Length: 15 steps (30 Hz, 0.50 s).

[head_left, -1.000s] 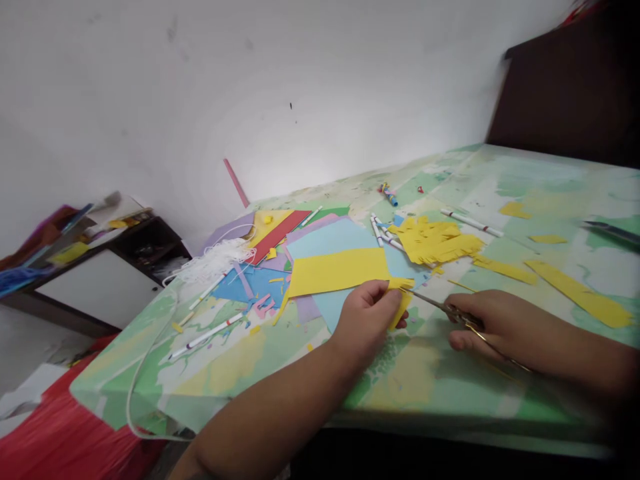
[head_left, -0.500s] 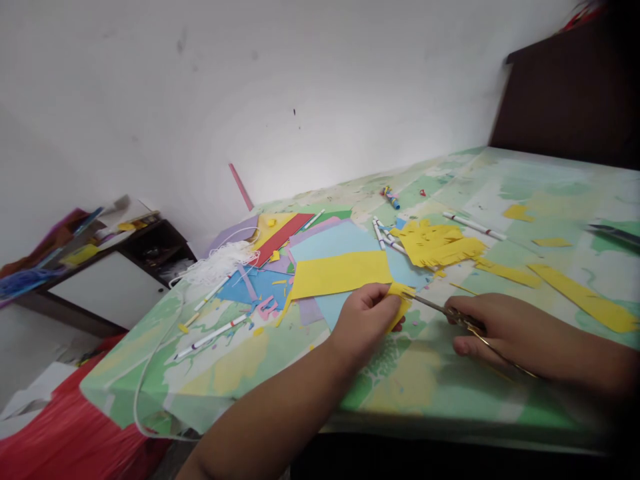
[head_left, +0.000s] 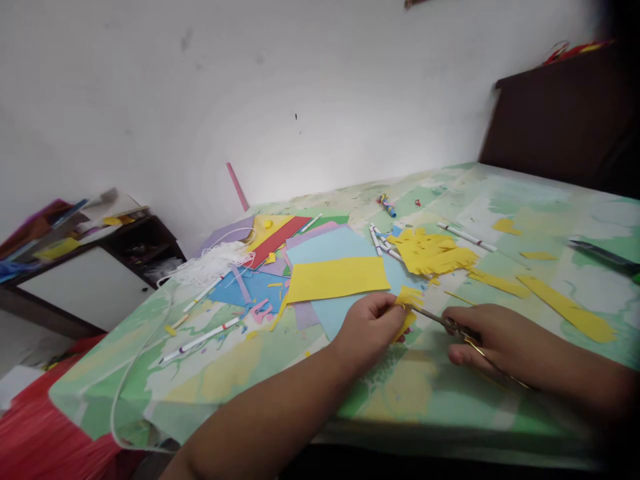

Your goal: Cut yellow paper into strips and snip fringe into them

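Note:
Between the thumb and fingers of my left hand is a small piece of yellow paper with a fringed edge. My right hand is closed round gold-handled scissors, whose blade tips touch that piece. Just behind my left hand a yellow paper strip lies on a light blue sheet. Beyond the scissors rests a pile of fringed yellow paper. Yellow offcuts are scattered to the right.
White string lies bunched at the left among coloured sheets and scraps. Several white markers are spread over the patterned tablecloth. A dark-bladed tool sits at the far right. A low cabinet stands left of the table.
The camera view has shifted slightly, so the wall and table edge sit differently. More of the fringe shows above my left fingers, and the scissors remain at the yellow piece.

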Tool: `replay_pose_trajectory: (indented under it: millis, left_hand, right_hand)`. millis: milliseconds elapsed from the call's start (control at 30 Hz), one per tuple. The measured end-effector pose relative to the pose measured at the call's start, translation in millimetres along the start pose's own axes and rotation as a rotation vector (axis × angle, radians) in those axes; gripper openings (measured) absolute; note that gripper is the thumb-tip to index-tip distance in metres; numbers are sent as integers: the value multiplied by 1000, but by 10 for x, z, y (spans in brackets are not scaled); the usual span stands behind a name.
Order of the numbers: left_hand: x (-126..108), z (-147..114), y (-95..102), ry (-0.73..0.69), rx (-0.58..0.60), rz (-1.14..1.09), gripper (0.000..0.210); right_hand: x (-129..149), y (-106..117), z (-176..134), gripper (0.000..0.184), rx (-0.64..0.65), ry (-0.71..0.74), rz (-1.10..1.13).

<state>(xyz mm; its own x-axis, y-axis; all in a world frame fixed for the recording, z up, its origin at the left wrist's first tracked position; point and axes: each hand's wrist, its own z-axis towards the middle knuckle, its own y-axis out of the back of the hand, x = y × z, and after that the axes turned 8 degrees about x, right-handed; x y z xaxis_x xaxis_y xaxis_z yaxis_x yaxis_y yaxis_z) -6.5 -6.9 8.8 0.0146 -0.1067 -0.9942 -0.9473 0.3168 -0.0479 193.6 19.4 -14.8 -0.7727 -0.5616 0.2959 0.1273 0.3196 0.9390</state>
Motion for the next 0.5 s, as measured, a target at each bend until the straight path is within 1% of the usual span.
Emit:
replay_pose_trajectory:
  millis: [200,367,500]
  left_hand:
    - [-55,-31,13,-37,-76,-47,10]
    - [-64,-38,23,-14,-83,-36,10]
    - [-80,-41,16,-16,-83,-66,10]
  right_hand:
    - [-39,-21,18,34,-2,23,-7]
    - [-30,-1,18,33,35,17,21]
    - [-3,46,-8,34,39,-5,36]
